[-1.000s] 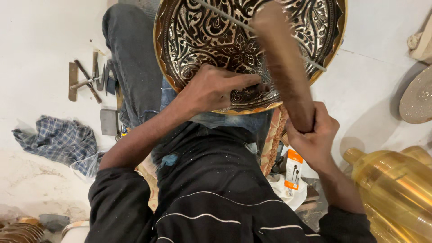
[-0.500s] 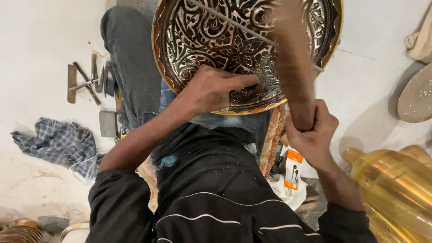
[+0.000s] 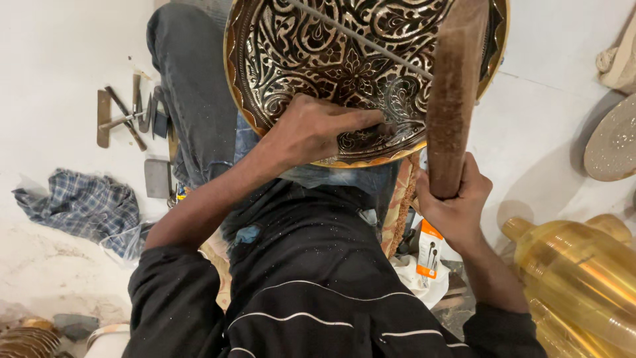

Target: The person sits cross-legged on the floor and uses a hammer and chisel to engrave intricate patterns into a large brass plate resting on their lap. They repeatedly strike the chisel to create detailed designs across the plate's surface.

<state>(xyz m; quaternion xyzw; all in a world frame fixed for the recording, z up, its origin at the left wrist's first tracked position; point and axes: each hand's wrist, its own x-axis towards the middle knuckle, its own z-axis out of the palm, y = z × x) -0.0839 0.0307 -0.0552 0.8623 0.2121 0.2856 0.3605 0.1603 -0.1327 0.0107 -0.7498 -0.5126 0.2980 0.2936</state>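
1. Engraved brass tray [image 3: 318, 59] propped on the lap, tilted toward the camera; top edge cut off by the frame, lower rim partly hidden behind the left hand.
2. Brass vessel [image 3: 576, 278] at lower right, cut off by the frame edge.
3. Wooden mallet [image 3: 454, 93] raised over the tray, blurred, head out of frame.
4. Left hand [image 3: 311, 129] resting on the tray, fingers pinched around a thin tool, barely visible.
5. Right hand [image 3: 457, 205] clenched around the mallet handle.
6. Loose tools [image 3: 122, 116] on the floor, hard to tell apart.
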